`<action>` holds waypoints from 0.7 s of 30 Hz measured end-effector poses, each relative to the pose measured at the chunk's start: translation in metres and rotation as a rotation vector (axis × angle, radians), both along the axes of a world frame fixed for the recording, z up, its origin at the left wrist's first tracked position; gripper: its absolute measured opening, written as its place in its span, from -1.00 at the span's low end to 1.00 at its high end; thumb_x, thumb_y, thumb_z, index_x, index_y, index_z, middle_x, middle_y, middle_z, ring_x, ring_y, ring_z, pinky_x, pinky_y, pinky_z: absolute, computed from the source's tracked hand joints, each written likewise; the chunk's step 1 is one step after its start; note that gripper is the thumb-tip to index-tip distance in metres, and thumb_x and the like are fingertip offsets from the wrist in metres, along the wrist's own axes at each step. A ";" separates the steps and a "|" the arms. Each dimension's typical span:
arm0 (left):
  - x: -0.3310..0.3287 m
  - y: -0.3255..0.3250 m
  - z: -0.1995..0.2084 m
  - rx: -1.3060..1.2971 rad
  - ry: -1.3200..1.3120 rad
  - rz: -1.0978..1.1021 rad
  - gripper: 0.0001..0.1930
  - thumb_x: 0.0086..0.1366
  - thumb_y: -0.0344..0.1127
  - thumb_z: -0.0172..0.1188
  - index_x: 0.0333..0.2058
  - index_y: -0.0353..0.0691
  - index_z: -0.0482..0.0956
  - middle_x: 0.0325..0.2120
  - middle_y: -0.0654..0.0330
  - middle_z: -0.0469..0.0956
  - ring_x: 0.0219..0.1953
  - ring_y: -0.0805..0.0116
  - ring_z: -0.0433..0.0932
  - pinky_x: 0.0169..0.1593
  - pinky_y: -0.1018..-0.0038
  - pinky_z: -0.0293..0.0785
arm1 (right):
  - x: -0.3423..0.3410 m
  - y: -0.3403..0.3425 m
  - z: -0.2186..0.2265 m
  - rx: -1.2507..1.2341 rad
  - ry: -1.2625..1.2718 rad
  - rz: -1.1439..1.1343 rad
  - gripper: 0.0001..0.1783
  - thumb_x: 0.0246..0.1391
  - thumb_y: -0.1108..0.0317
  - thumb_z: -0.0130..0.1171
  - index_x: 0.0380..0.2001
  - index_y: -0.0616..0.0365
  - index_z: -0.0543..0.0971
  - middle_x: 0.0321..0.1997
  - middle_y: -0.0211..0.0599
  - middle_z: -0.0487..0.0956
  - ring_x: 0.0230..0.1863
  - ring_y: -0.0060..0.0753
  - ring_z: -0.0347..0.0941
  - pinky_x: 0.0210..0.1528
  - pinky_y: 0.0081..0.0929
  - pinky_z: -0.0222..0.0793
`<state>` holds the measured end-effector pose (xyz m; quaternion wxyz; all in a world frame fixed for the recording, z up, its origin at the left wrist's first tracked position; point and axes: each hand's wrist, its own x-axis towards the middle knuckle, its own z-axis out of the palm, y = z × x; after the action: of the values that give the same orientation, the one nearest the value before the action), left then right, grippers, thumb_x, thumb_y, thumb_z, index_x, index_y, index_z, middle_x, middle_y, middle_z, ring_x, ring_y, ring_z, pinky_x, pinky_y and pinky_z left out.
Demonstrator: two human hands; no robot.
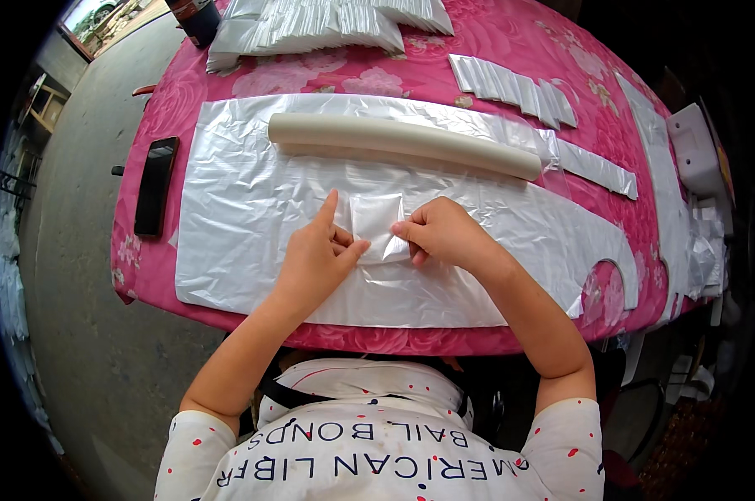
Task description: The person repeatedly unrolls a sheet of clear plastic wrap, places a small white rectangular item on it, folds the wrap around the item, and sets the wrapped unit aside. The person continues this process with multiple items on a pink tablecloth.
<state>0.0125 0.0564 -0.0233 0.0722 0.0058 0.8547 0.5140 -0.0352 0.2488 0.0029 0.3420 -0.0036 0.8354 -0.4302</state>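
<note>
A small folded square of clear-white plastic bag point(375, 219) lies on a large flat plastic bag point(244, 217) spread across the table. My right hand point(444, 234) pinches the square's right edge between thumb and fingers. At its left side rests my left hand point(315, 250), index finger stretched out and thumb apart, with the thumb tip touching the lower left corner. The other left fingers are curled. Just beyond both hands, a long beige tube point(402, 146) lies crosswise on the flat bag.
Pink flowered cloth point(311, 338) covers the table. A black phone point(156, 188) lies at the left. Folded plastic packets point(311, 29) are piled at the far side, with a fanned row point(511, 90) at far right. A dark container point(195, 18) stands far left.
</note>
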 end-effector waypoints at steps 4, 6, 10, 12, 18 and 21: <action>-0.002 0.000 0.010 -0.029 -0.035 -0.021 -0.30 0.03 -0.44 0.26 0.15 -0.41 0.16 -0.42 0.13 0.53 -0.50 0.48 0.52 -0.35 0.59 0.43 | -0.002 0.000 0.001 0.005 -0.026 -0.006 -0.61 0.04 0.16 0.12 -0.72 0.22 0.50 -0.71 -0.42 0.47 -0.66 -0.64 0.45 -0.62 -0.65 0.23; 0.002 -0.001 0.003 -0.221 0.306 -0.049 -0.34 0.02 -0.45 0.24 0.13 -0.37 0.21 -0.28 0.09 0.50 -0.36 0.36 0.52 -0.28 0.50 0.44 | -0.004 0.001 0.000 -0.002 -0.036 0.005 -0.61 0.05 0.16 0.12 -0.72 0.21 0.50 -0.71 -0.41 0.47 -0.66 -0.64 0.45 -0.63 -0.65 0.22; 0.009 0.003 -0.001 -0.353 0.663 -0.268 -0.38 0.01 -0.44 0.23 0.09 -0.36 0.26 -0.05 0.00 0.38 -0.08 0.12 0.43 -0.07 0.32 0.40 | -0.005 -0.001 0.000 -0.004 -0.050 -0.003 -0.60 0.05 0.15 0.11 -0.72 0.21 0.50 -0.71 -0.41 0.47 -0.65 -0.63 0.45 -0.65 -0.66 0.20; 0.010 0.014 -0.002 -0.389 0.672 -0.328 -0.38 0.00 -0.41 0.23 0.08 -0.39 0.26 -0.02 -0.04 0.36 0.00 0.06 0.38 0.02 0.29 0.34 | -0.007 -0.001 0.002 0.020 -0.061 -0.003 -0.59 0.06 0.14 0.11 -0.72 0.21 0.50 -0.71 -0.40 0.48 -0.66 -0.63 0.44 -0.65 -0.66 0.20; 0.009 0.035 -0.013 -0.580 0.485 -0.331 -0.12 0.06 0.00 0.18 0.18 -0.50 0.00 0.20 -0.20 0.02 0.29 -0.03 -0.06 0.29 0.11 -0.22 | -0.006 -0.002 0.002 0.008 -0.053 0.004 -0.60 0.05 0.15 0.10 -0.71 0.23 0.52 -0.73 -0.37 0.48 -0.67 -0.61 0.43 -0.64 -0.63 0.23; 0.010 0.035 -0.021 -0.611 0.445 -0.318 -0.01 0.05 0.13 0.14 0.20 -0.51 -0.11 0.23 -0.22 -0.09 0.32 -0.04 -0.18 0.30 0.05 -0.41 | -0.005 -0.001 -0.008 -0.024 -0.021 -0.017 -0.61 0.04 0.17 0.12 -0.71 0.25 0.51 -0.72 -0.35 0.49 -0.68 -0.62 0.42 -0.61 -0.62 0.27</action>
<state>0.0220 0.0917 -0.0448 -0.0374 0.2272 0.9512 0.2052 -0.0404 0.2474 -0.0054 0.3469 0.0040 0.8265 -0.4433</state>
